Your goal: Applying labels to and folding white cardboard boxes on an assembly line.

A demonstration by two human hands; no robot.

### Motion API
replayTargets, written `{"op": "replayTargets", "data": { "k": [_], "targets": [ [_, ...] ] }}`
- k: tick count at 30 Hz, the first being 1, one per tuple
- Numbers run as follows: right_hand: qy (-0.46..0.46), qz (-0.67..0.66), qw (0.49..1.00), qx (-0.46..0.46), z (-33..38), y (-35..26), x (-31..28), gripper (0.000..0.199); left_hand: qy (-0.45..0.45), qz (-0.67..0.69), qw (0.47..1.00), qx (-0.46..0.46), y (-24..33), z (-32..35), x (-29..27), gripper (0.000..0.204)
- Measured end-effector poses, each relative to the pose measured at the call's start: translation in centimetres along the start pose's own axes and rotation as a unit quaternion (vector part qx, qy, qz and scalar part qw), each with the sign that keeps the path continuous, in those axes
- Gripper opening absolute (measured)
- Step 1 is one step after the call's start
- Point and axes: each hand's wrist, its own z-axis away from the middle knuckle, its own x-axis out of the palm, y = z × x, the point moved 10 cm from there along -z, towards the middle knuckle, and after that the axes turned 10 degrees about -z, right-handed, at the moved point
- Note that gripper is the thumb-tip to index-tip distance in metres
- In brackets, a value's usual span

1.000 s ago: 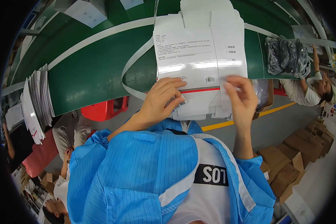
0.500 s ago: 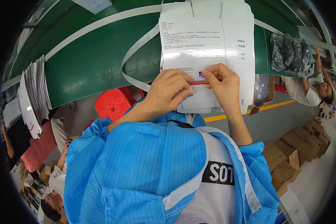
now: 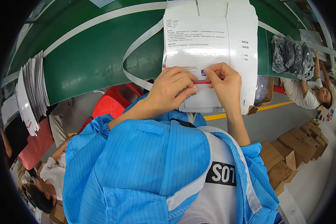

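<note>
White carton (image 3: 198, 48) lies flat. Your right hand (image 3: 227, 83) touches its purple label (image 3: 203, 72); your left hand (image 3: 171, 87) curls nearby. Whether either pinches anything cannot be determined.

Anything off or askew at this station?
No spill or damage visible. Slightly odd: the flattened white cartons overhang the green table's near edge, and a white strap loops loosely beside them. The left-end carton stack looks uneven, edges fanned.

The white card (image 3: 198, 48) at upper centre looks smooth and glossy, the red stool (image 3: 107, 103) plastic, the blue jacket (image 3: 138, 160) cloth, the lower-right boxes (image 3: 296, 143) matt cardboard.
</note>
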Motion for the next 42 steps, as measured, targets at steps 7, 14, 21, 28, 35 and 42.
{"op": "replayTargets", "data": {
  "k": [7,14,21,28,35,42],
  "targets": [
    [0.012,0.092,0.995,-0.027,-0.2,-0.1,-0.2,0.015,-0.024,-0.031,0.999,0.018,0.6,-0.5,0.6,0.013],
    [0.152,0.278,0.942,-0.108,-0.1,-3.4,-8.9,0.044,-0.017,-0.075,0.997,-0.003,0.2,0.5,-0.3,0.015],
    [0.165,0.254,0.931,-0.203,-0.8,-1.6,-12.7,0.045,0.151,-0.021,0.984,-0.094,-0.5,2.9,-1.6,0.012],
    [0.133,0.163,0.956,-0.203,-0.8,-0.6,-12.7,0.037,0.139,0.037,0.979,-0.146,-1.5,3.6,-0.4,0.013],
    [0.120,0.122,0.966,-0.192,-1.7,0.7,-12.9,0.035,0.129,0.011,0.977,-0.169,-1.3,3.7,-0.7,0.016],
    [0.093,0.121,0.967,-0.206,-2.3,0.7,-12.8,0.035,0.137,0.026,0.977,-0.163,-1.6,3.3,-0.5,0.016]
  ]
}}
